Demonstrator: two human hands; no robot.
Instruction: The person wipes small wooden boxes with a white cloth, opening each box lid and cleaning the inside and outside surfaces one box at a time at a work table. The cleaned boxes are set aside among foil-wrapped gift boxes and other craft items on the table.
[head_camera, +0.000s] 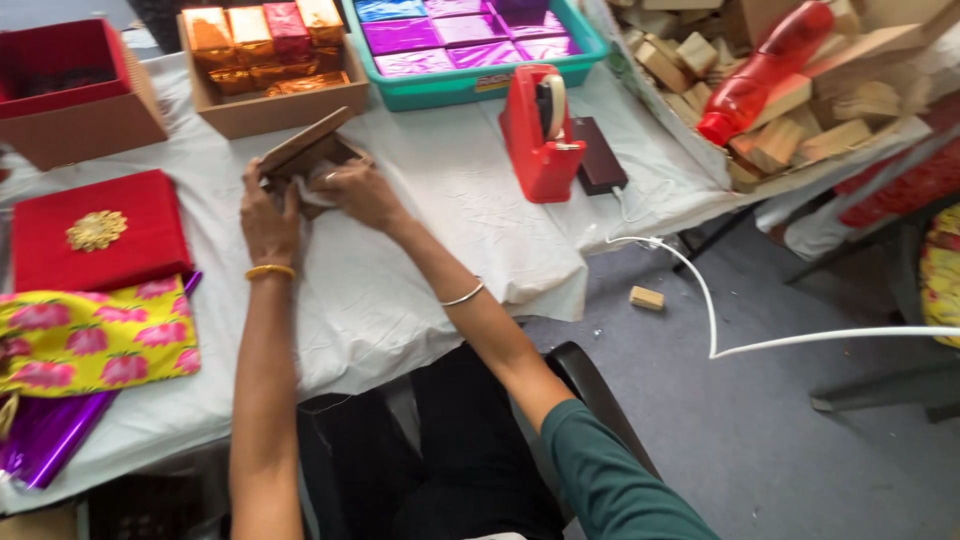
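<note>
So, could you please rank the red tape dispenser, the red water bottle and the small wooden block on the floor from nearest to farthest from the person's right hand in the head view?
1. Red tape dispenser, on the table just to the right of the right hand.
2. Small wooden block, on the floor, lower right of the hand.
3. Red water bottle, lying on the pile of wooden blocks at the upper right.

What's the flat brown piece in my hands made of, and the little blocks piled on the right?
The flat brown piece looks like thin wood or stiff board: matte, straight-edged, unbending in the left hand and right hand. The blocks appear to be pale, unfinished wood with rough-cut, blunt faces.
</note>
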